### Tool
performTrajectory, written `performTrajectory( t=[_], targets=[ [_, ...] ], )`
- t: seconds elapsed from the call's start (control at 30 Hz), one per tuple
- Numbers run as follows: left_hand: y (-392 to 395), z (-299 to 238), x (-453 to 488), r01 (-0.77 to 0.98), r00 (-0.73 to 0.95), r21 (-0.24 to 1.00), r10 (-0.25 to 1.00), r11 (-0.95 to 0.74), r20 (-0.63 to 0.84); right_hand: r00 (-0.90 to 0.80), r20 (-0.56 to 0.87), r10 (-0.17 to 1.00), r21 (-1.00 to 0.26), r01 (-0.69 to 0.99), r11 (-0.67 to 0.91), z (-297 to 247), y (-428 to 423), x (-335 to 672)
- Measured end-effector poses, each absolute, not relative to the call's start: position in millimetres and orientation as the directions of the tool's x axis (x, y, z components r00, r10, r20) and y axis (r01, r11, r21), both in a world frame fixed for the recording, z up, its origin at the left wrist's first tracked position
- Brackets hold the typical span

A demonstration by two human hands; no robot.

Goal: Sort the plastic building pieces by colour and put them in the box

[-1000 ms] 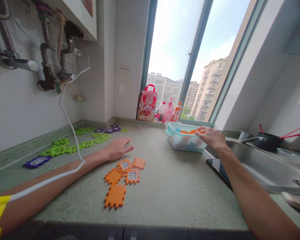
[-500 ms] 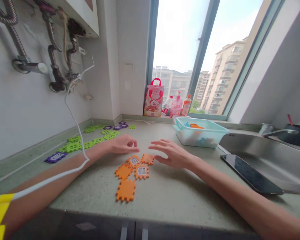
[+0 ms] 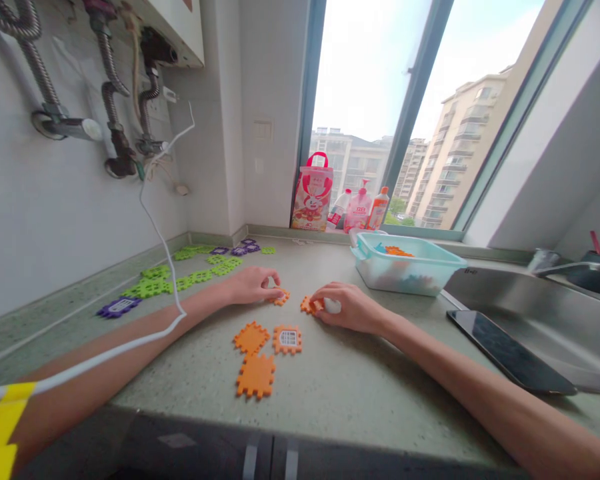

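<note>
My left hand (image 3: 254,285) pinches an orange interlocking tile with a white window insert (image 3: 283,298) between thumb and fingers. To its right, my right hand (image 3: 350,306) is closed on a plain-looking orange interlocking tile (image 3: 307,305), partly covered by the fingers. The two tiles are apart, with a small gap between them. Nearer me on the counter lie a plain orange tile (image 3: 251,338), an orange window tile (image 3: 287,340) and a larger plain orange tile (image 3: 257,376).
Green tiles (image 3: 150,285) and purple tiles (image 3: 119,307) lie along the left wall. A light-blue bin (image 3: 405,270) with more pieces stands back right. A phone (image 3: 505,350) lies beside the sink (image 3: 545,300). A white cable (image 3: 167,247) crosses over my left forearm.
Both hands have closed on orange tiles at the back of the group. Those two tiles have moved away from the others and apart from each other. The view has shifted slightly.
</note>
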State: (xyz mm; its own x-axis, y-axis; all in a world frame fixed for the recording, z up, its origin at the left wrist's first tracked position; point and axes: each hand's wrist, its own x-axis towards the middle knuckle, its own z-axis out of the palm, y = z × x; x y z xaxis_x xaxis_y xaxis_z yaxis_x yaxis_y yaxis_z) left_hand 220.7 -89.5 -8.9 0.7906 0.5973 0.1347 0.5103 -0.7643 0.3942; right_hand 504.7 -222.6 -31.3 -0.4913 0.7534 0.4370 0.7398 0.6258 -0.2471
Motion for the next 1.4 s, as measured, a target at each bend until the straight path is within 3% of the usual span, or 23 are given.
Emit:
performTrajectory(
  t=[0.2, 0.3, 0.43, 0.73, 0.9, 1.0, 1.1, 1.23, 1.4],
  targets=[
    [-84.6, -8.1, 213.5, 0.419, 0.852, 0.459, 0.514, -0.784, 0.1, -0.417, 0.598, 0.685, -0.306, 0.67, 0.676, -26.6, -236.1, 486.9],
    [-83.3, -8.2, 210.6, 0.395, 0.868, 0.493, 0.491, -0.776, 0.078, -0.546, 0.558, 0.625, -0.317, 0.556, 0.768, -20.1, -248.6, 469.4],
    [-83.9, -9.4, 211.4, 0.395, 0.868, 0.449, 0.485, -0.801, 0.102, -0.682, 0.455, 0.573, -0.313, 0.479, 0.82, -18.2, -258.1, 454.9],
    [-87.4, -0.9, 209.3, 0.341, 0.899, 0.46, 0.428, -0.82, 0.096, -0.569, 0.4, 0.719, -0.343, 0.634, 0.693, -27.8, -259.3, 448.1],
    [-88.4, 15.1, 206.5, 0.4, 0.907, 0.509, 0.408, -0.762, -0.101, -0.528, 0.513, 0.677, -0.291, 0.635, 0.716, -27.6, -253.8, 456.5],
    [-92.2, 23.5, 204.4, 0.461, 0.887, 0.448, 0.41, -0.766, -0.213, -0.564, 0.596, 0.571, -0.256, 0.541, 0.801, -18.9, -262.5, 449.0],
    [-96.8, 24.2, 205.4, 0.469, 0.882, 0.417, 0.438, -0.778, -0.174, -0.652, 0.598, 0.466, -0.223, 0.423, 0.878, -12.8, -281.7, 426.6],
    [-99.0, 13.4, 212.9, 0.471, 0.864, 0.421, 0.502, -0.776, -0.041, -0.768, 0.486, 0.417, -0.202, 0.366, 0.909, -19.2, -298.7, 398.0],
    [-93.5, -5.8, 221.4, 0.524, 0.807, 0.283, 0.574, -0.803, 0.137, -0.731, 0.45, 0.514, -0.236, 0.457, 0.857, -25.9, -281.1, 410.6]
  ],
)
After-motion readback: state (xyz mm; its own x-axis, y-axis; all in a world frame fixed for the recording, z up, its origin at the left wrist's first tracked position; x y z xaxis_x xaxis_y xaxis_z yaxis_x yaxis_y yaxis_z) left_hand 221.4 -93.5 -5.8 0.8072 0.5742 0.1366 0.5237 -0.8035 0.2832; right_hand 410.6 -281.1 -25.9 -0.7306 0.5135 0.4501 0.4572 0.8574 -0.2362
